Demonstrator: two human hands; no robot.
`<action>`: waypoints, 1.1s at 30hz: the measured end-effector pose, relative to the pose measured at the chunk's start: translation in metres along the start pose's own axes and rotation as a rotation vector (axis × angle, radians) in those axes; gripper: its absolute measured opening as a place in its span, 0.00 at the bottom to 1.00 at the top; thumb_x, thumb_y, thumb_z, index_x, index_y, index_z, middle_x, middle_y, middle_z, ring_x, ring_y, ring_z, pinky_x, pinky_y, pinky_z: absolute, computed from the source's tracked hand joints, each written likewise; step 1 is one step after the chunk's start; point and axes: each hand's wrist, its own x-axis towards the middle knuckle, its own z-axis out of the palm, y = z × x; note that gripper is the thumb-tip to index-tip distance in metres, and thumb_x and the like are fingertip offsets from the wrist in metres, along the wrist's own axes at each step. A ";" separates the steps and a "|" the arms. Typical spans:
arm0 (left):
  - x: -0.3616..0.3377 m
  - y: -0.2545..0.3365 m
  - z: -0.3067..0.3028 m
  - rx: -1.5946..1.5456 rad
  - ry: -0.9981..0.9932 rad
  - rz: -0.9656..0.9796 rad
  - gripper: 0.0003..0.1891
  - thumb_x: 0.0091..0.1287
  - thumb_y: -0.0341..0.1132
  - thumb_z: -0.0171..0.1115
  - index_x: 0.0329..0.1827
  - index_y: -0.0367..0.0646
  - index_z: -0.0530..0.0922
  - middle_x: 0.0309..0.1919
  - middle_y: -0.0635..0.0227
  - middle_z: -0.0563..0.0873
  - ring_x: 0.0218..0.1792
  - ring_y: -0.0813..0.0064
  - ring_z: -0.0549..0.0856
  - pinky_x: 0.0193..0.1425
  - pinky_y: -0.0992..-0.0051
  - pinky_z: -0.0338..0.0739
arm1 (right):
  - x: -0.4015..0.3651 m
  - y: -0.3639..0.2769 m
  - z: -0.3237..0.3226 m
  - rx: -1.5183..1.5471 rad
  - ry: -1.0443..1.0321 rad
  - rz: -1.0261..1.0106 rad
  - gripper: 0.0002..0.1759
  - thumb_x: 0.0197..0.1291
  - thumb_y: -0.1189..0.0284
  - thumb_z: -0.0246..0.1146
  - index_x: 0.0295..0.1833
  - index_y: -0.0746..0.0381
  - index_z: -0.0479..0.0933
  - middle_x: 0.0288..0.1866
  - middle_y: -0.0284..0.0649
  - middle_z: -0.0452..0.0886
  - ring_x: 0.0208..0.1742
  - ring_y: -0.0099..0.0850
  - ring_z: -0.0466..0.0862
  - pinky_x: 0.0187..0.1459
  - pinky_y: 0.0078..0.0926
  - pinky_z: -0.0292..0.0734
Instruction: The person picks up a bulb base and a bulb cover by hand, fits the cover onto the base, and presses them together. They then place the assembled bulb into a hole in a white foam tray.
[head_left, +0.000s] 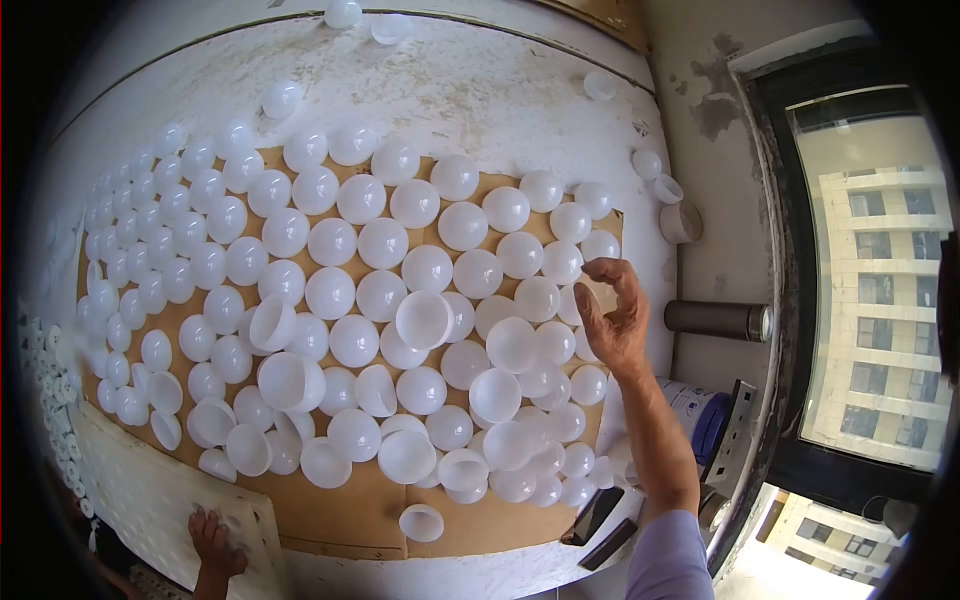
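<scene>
I have my right hand (617, 320) at the right side of the white domes (354, 341), thumb and index finger spread, nothing clearly pinched; whether a fingertip brushes a dome, I cannot tell. The domes crowd the cardboard (330, 515) on the white tabletop (480, 90), many round side up, which probably keeps them steady. Toward the near edge several overlap, mouths tilted, and 1 sits apart. My left hand (213, 543) lies at a pale panel (140, 480), perhaps for support; I cannot tell whether it grips.
</scene>
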 end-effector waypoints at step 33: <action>-0.015 0.000 -0.001 0.016 -0.007 -0.008 0.33 0.63 0.48 0.45 0.71 0.42 0.57 0.69 0.49 0.63 0.70 0.41 0.60 0.69 0.40 0.51 | 0.101 0.162 -0.062 0.258 0.274 0.584 0.34 0.59 0.45 0.57 0.56 0.64 0.75 0.44 0.45 0.83 0.44 0.38 0.83 0.44 0.37 0.80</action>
